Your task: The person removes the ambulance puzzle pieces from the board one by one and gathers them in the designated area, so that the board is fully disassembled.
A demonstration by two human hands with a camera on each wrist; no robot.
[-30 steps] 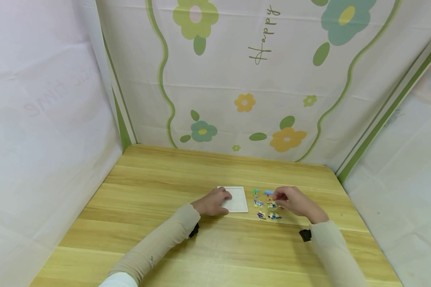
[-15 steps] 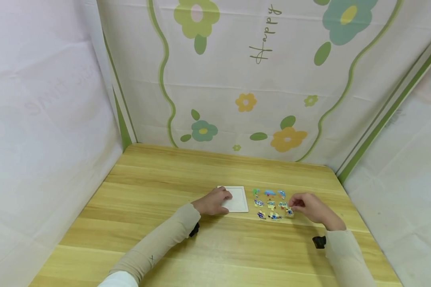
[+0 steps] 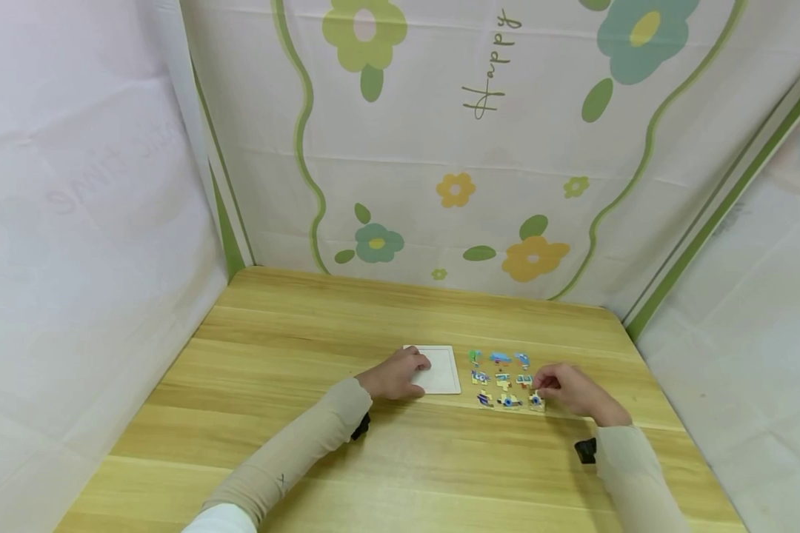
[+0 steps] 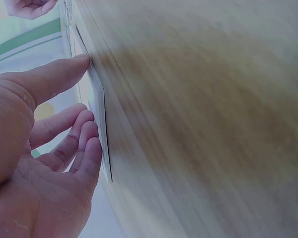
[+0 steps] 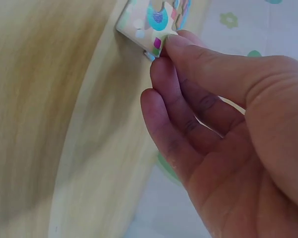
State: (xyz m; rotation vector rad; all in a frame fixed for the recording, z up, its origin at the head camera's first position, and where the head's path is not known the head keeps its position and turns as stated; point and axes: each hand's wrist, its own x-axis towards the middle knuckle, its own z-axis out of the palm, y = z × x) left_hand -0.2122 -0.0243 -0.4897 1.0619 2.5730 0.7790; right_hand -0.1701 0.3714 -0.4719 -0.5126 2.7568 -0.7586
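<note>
On the wooden table my left hand [image 3: 395, 376] rests on a thin white square tray [image 3: 444, 371]. Its thumb touches the tray's edge in the left wrist view, and the loosely bent fingers lie against the surface. To the right of the tray, my right hand [image 3: 573, 391] pinches a small printed jigsaw piece [image 5: 141, 25] by one edge between thumb and fingertips. That piece has a blue round print and sits at the near right corner of a group of similar pieces.
Several other jigsaw pieces [image 3: 509, 401] lie in rows between the tray and my right hand, with small gaps between them. A white flowered cloth [image 3: 400, 148] hangs behind the table [image 3: 307, 318] and along both sides.
My right hand has moved right and nearer to me from over the middle pieces, then slightly left, bringing the jigsaw piece to the end of the near row. My left hand stays put.
</note>
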